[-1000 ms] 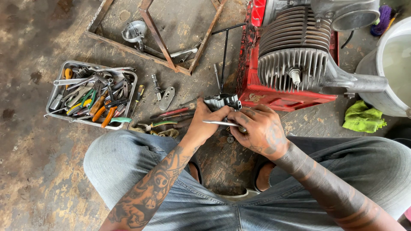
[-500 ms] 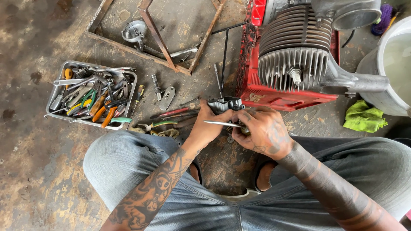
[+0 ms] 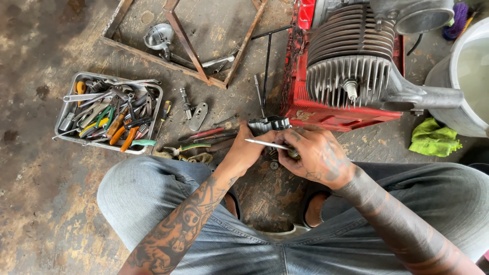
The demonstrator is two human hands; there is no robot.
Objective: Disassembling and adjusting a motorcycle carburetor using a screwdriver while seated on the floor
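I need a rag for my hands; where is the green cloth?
The green cloth lies on the floor at the right of the head view, below the engine's metal arm and beside the white bucket.

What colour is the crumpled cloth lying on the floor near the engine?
The cloth is bright yellow-green, seen clearly at the right of the head view.

Head view. The left hand [image 3: 248, 147] and right hand [image 3: 316, 153] together gripped a small dark metal part [image 3: 268, 124] above the concrete floor [image 3: 35, 203], the right hand holding a thin metal rod [image 3: 266, 144] across it. A tray of hand tools [image 3: 108, 111] lay left; a finned engine [image 3: 351, 66] on a red stand [image 3: 326, 113] stood just beyond; a green rag [image 3: 433, 137] lay right.
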